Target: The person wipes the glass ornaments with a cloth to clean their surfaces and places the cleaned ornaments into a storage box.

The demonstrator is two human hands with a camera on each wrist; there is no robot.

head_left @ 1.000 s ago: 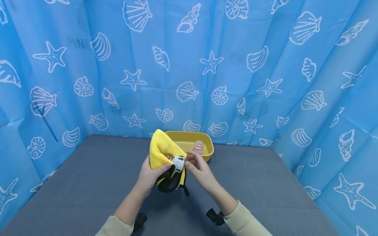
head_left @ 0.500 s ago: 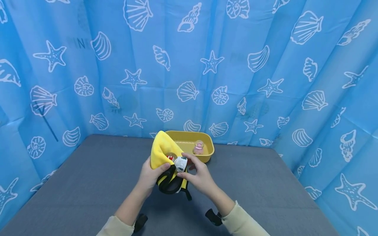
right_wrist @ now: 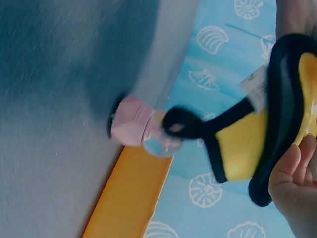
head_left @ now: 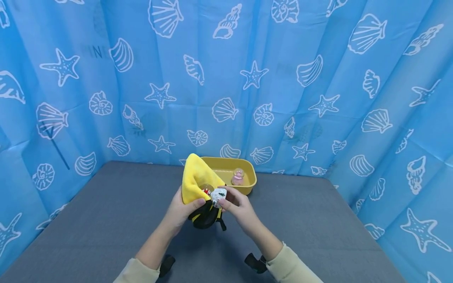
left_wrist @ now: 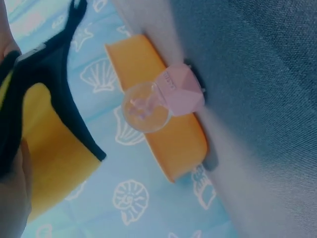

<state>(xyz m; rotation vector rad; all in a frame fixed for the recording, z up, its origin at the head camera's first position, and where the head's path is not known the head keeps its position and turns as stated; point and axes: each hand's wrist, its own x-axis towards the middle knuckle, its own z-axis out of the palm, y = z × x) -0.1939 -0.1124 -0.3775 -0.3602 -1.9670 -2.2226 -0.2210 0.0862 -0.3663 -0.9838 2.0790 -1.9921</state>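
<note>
Grey table (head_left: 318, 228) lies below. Left hand (head_left: 181, 206) grips a yellow pouch (head_left: 194, 179); beside it, the right hand (head_left: 242, 206) pinches a snow globe (head_left: 214, 195) by its white base (head_left: 219, 197). Guiding the globe seems the step; next needs a steady pouch.

1. Through the head view I can read the dark capitals "IN" (head_left: 95, 52) on the blue curtain (head_left: 212, 74), faint, in its upper left part.
2. Lower on that curtain, at the left, I see a dark V-shaped mark (head_left: 49, 133) over a white shell print; I can't tell whether it is a letter or part of a drawing.
3. My left wrist view gives me a short row of small lettering on the pink base (left_wrist: 181, 91) of a clear-domed globe, too blurred for me to spell out.
4. In my right wrist view, a white tag (right_wrist: 256, 89) on the yellow-and-black pouch (right_wrist: 242, 144) bears faint grey marks I can't read.
</note>
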